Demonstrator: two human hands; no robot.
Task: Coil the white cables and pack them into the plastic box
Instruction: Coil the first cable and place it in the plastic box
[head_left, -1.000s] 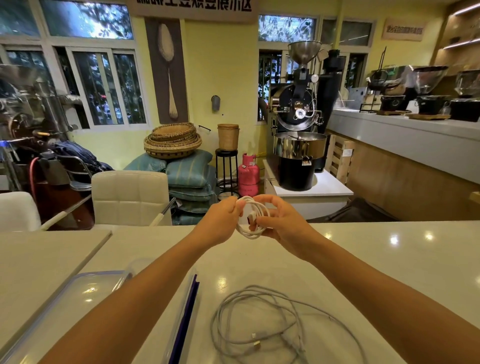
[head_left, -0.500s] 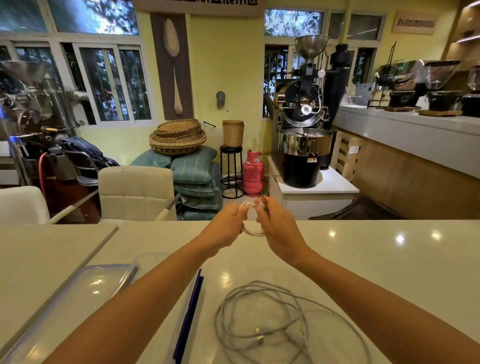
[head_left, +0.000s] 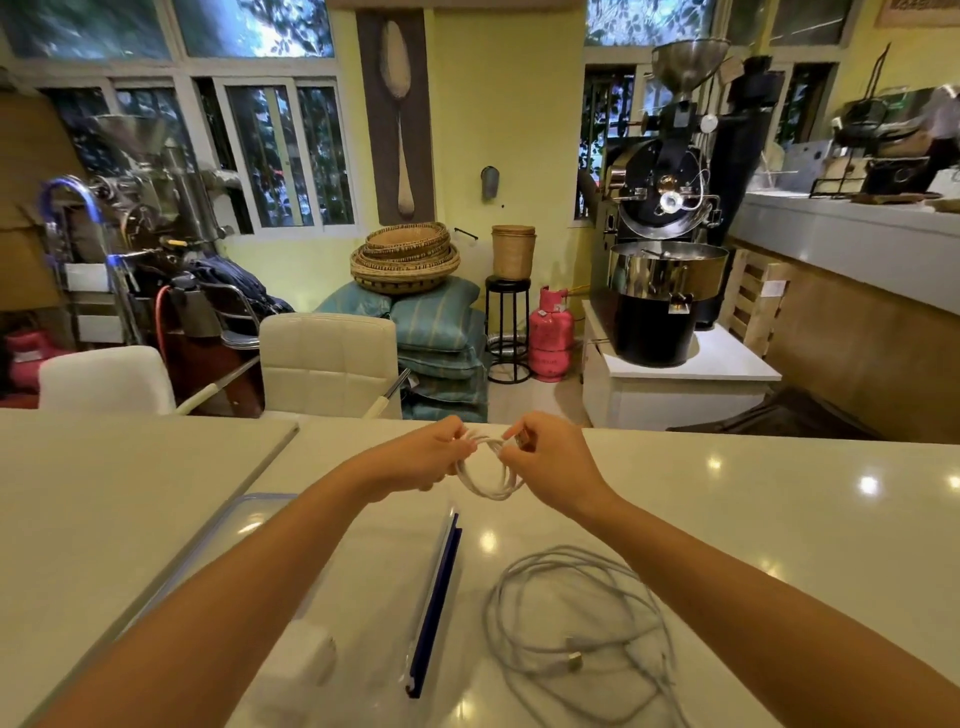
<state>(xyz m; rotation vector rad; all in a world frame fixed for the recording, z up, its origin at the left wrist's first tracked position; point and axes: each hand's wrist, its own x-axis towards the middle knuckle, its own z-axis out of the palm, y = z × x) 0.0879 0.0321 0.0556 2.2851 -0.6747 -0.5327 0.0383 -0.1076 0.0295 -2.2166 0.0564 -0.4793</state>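
L hand (head_left: 431, 457) & R hand (head_left: 545, 460) are up over the far part of the counter (head_left: 779, 519), fingers curled, each pinching one side of a small white coil (head_left: 485, 480); its loops hang betw. them. Loose cables (head_left: 571, 618) lie tangled near-right. Clear box (head_left: 436, 597) w/ blue rim sits just left of the tangle.

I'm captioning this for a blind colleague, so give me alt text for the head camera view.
A left hand and right hand hold a coiled white cable above a pale counter. Nearer the camera lie a loose tangle of white cables and, to the left, a clear plastic box.
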